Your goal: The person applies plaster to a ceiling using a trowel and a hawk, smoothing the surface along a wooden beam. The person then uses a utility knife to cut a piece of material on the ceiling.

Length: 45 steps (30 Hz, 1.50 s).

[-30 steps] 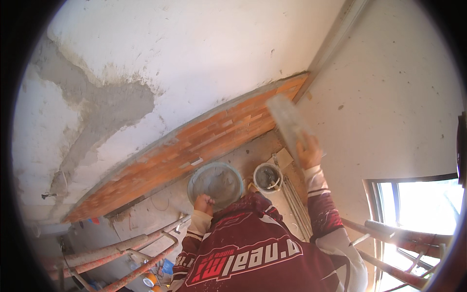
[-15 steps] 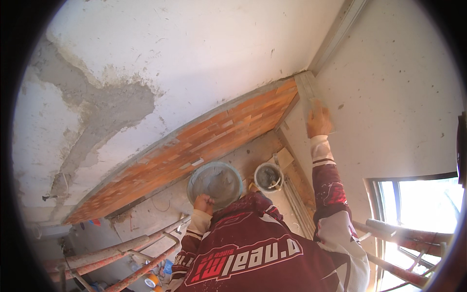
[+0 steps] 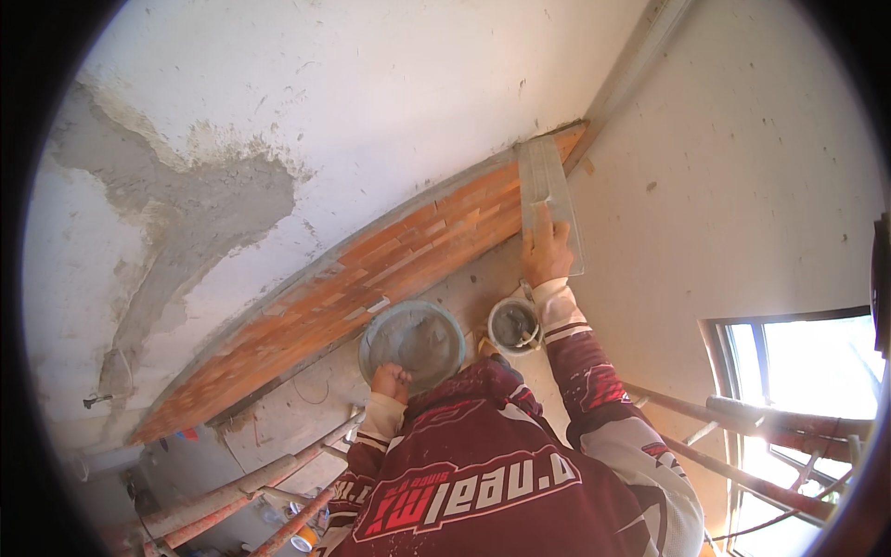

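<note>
My right hand (image 3: 548, 249) is closed round the handle of a long, flat grey plastering float (image 3: 538, 169). The float lies across the right end of an orange brick strip (image 3: 408, 243), near the wall corner; whether it touches the bricks I cannot tell. Lower down, my left hand (image 3: 391, 382) has its fingers curled over the near left rim of a round blue basin (image 3: 459, 336). Smooth grey mortar (image 3: 416, 336) fills much of this basin. A smaller white bucket (image 3: 533, 347) with grey material and a stick-like handle in it stands to the basin's right.
Rusty scaffold rails (image 3: 246, 487) run at lower left, and more scaffold tubes (image 3: 770, 422) cross at lower right, before a bright window (image 3: 817, 371). The white wall (image 3: 390, 93) above the bricks carries a rough grey mortar patch (image 3: 209, 218).
My right hand has moved left with the float, from the right wall beside the corner to the end of the brick strip. My left hand has stayed at the basin's rim.
</note>
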{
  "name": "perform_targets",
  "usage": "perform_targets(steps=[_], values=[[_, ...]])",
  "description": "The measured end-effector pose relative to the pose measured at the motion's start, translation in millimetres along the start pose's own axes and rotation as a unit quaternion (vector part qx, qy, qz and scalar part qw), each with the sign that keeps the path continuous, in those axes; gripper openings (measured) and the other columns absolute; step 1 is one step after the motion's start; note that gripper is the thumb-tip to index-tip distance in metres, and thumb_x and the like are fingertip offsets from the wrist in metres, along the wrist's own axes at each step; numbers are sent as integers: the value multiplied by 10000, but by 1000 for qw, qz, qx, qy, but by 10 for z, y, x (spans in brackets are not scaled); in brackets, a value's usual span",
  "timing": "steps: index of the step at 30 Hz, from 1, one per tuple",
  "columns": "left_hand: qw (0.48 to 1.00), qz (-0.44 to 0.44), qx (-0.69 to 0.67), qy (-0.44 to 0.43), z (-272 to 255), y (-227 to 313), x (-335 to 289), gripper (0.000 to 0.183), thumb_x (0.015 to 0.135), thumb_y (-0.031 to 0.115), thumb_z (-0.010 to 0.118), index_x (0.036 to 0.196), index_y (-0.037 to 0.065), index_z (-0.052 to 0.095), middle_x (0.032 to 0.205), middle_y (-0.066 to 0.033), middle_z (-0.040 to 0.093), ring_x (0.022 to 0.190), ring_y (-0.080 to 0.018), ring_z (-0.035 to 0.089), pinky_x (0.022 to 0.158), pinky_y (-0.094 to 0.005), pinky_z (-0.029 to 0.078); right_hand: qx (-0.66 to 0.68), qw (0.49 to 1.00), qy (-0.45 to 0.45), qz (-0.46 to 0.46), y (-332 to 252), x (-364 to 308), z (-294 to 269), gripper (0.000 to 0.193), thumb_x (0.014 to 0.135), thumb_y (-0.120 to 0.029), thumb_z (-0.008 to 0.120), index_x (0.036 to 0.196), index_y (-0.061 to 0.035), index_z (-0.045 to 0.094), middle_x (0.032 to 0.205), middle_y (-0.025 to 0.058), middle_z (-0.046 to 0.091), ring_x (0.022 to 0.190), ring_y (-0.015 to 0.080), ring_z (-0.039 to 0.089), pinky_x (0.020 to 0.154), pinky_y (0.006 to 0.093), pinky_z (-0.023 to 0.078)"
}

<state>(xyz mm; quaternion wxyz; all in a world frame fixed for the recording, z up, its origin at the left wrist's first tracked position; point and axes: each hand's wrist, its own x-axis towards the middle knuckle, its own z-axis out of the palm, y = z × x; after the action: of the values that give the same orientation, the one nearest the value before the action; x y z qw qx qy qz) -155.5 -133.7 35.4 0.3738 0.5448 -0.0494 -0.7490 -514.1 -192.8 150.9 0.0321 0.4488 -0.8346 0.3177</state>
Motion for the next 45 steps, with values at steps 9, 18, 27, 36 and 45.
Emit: perform_targets(steps=[9,18,27,36,45], values=[[1000,-10,-11,1,-188,174,112,127,692,48,505,628,107,413,603,-8,397,574,-148,410,595,-303,394,-5,999,47,9,-153,-328,12,484,784,-201,567,1249,-196,433,966,149,489,772,340,556,615,435,470],[999,-29,-11,45,-119,361,-1,142,715,42,499,644,124,406,638,-6,380,619,-160,377,666,-322,352,-36,995,91,31,197,184,22,476,789,-202,550,1247,-203,420,961,155,490,775,352,550,618,431,467],[998,-17,-27,61,-249,435,26,133,706,47,504,663,125,406,653,-7,377,603,-161,365,668,-327,359,34,998,34,32,-517,-431,237,494,782,-206,563,1254,-187,418,953,163,484,760,353,547,633,440,463],[998,-24,-33,45,-380,469,86,86,730,61,530,737,91,449,682,-9,419,633,-144,412,651,-293,393,76,996,-55,6,-1102,-1137,276,519,774,-179,574,1266,-159,412,919,157,482,753,336,549,614,422,471],[999,-2,-21,43,-343,456,-28,98,727,55,533,720,115,456,654,-8,427,625,-135,420,665,-292,393,51,998,27,1,-832,-943,304,505,764,-177,588,1247,-140,446,931,153,496,743,329,557,594,401,471]])
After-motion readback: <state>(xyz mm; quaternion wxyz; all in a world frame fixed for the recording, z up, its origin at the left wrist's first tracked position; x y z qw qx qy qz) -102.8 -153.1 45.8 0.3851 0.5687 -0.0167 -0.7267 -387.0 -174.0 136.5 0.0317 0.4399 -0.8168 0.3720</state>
